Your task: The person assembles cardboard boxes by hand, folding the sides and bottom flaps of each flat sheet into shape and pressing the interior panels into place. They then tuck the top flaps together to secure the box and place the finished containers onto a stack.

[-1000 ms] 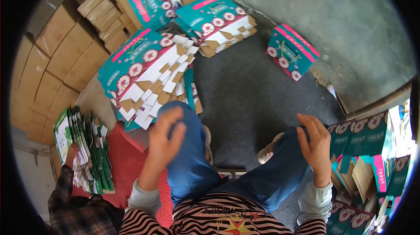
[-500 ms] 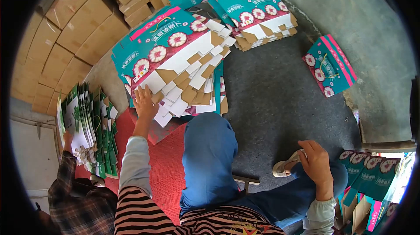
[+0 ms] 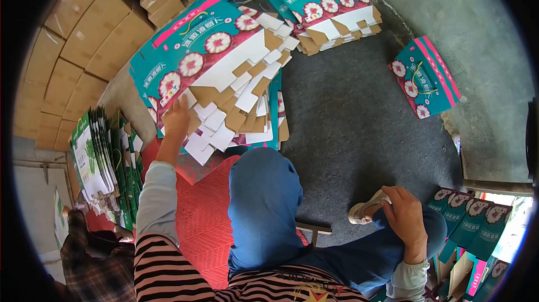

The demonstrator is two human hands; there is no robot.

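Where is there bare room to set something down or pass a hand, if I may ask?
The dark floor is bare between the big pile, the lone box and the shoe. The left is crowded: left hand at that pile's edge, green cartons, brown boxes.

Two large teal stacks [image 3: 193, 49] are seen, with one lone teal box [image 3: 425, 77] by the wall. Four flower panels [image 3: 465, 220] are counted at lower right; one left hand [image 3: 177, 117], one right hand [image 3: 405, 216] and one co-worker [image 3: 104, 268] are shown.

Dark grey floor [image 3: 337, 100], red mat [image 3: 205, 229], stacks of flat teal cartons [image 3: 193, 38], lone teal box [image 3: 425, 77]
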